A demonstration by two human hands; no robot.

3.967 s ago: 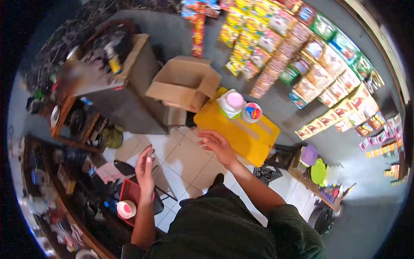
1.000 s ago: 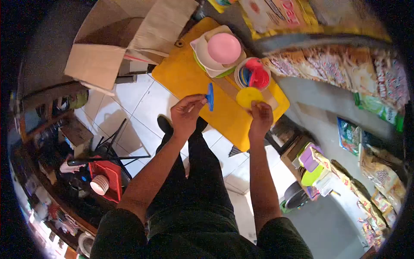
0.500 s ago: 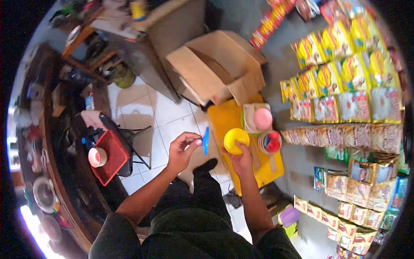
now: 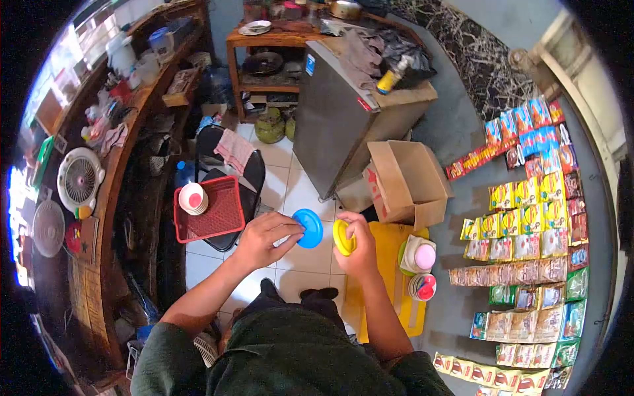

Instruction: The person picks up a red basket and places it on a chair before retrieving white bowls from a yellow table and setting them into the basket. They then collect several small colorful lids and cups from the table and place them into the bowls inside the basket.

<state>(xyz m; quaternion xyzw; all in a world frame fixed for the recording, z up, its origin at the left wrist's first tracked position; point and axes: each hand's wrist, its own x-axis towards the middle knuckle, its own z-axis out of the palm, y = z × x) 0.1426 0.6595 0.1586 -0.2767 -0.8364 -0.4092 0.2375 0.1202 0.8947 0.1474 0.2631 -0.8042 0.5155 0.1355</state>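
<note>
My left hand point(image 4: 265, 241) pinches a round blue plastic lid point(image 4: 308, 228) by its left edge, the broad face turned up to the camera. In my right hand point(image 4: 360, 248) is a similar yellow plastic lid point(image 4: 341, 237), tilted so that it shows as a narrow oval. The two lids are held apart in front of my body, above the tiled floor. To the right, a yellow low table point(image 4: 389, 317) carries a pink bowl point(image 4: 424, 257) and a stack of cups point(image 4: 421, 287) with red pieces inside.
Left of my hands, a red basket point(image 4: 221, 228) holding stacked white bowls point(image 4: 193, 200) rests on a black chair point(image 4: 254, 175). An open cardboard box point(image 4: 396, 191) stands ahead by a grey fridge point(image 4: 333, 125). Hanging sachets point(image 4: 518, 247) line the right wall.
My view has tilted up and shifted toward the room ahead. The blue lid has turned from edge-on to face-up; the yellow one has tipped onto its edge. The hands are somewhat closer together.
</note>
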